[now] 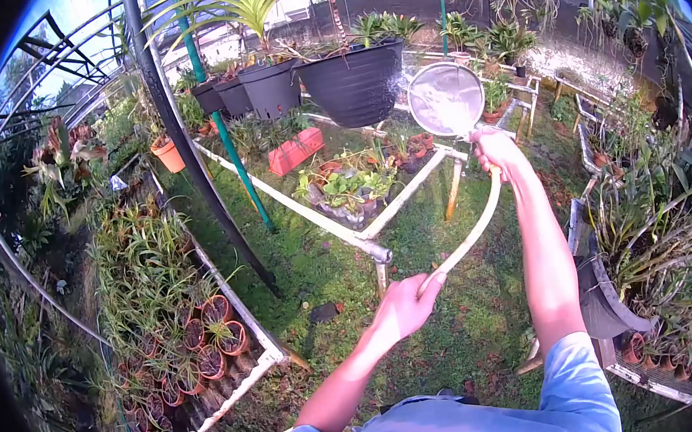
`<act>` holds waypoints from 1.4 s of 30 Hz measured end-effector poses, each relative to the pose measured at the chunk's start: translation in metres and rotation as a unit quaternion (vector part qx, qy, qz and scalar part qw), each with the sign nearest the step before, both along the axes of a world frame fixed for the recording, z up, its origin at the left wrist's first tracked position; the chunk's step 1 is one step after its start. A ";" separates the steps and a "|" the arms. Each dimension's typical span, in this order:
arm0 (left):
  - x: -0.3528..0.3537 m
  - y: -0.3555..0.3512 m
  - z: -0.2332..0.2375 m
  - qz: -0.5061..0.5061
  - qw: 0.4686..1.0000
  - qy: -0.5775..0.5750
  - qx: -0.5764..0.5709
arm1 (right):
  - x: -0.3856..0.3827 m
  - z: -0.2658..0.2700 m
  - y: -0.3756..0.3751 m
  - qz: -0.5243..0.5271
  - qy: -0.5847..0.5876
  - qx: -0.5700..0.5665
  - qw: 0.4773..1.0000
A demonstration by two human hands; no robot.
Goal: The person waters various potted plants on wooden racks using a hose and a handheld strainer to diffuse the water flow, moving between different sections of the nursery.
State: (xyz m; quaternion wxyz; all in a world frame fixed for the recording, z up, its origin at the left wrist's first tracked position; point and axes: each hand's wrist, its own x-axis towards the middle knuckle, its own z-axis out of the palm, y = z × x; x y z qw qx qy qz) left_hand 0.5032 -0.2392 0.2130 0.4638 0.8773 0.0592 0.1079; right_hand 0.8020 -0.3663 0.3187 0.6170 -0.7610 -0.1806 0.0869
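My right hand is closed around the upper end of a pale yellow hose, arm stretched out ahead. Just beyond its fingers is a round, dark-rimmed watering head with a pale mesh-like face; how it joins the hose is hidden by the hand. White splashes of water show at its left edge, and drops fall below it. Lower down, my left hand grips the same hose, which bends between the two hands. Left of the watering head hangs a large black pot with plants in it.
Grey hanging pots are at upper left. White pipe frames cross ahead, with a red planter behind them. A dark slanted pole stands left. Clay pots crowd a left rack; more plants line the right side. Mossy ground lies below.
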 end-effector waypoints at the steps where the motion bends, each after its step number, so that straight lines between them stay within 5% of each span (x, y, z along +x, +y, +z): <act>1: -0.009 0.006 0.017 -0.005 1.000 -0.014 -0.006 | -0.009 0.023 0.003 -0.011 0.006 -0.004 1.000; 8: -0.082 0.081 0.109 0.127 0.976 -0.129 0.117 | -0.085 0.135 0.059 0.013 0.019 0.036 0.999; 19: -0.159 0.134 0.139 0.193 0.960 -0.185 0.086 | -0.170 0.203 0.159 0.074 0.016 0.119 0.990; 31: -0.200 0.133 0.152 0.178 0.958 -0.202 0.102 | -0.180 0.208 0.180 0.094 0.102 0.074 0.988; 42: -0.190 0.123 0.146 0.189 0.957 -0.202 0.091 | -0.164 0.211 0.180 0.133 0.019 0.150 0.979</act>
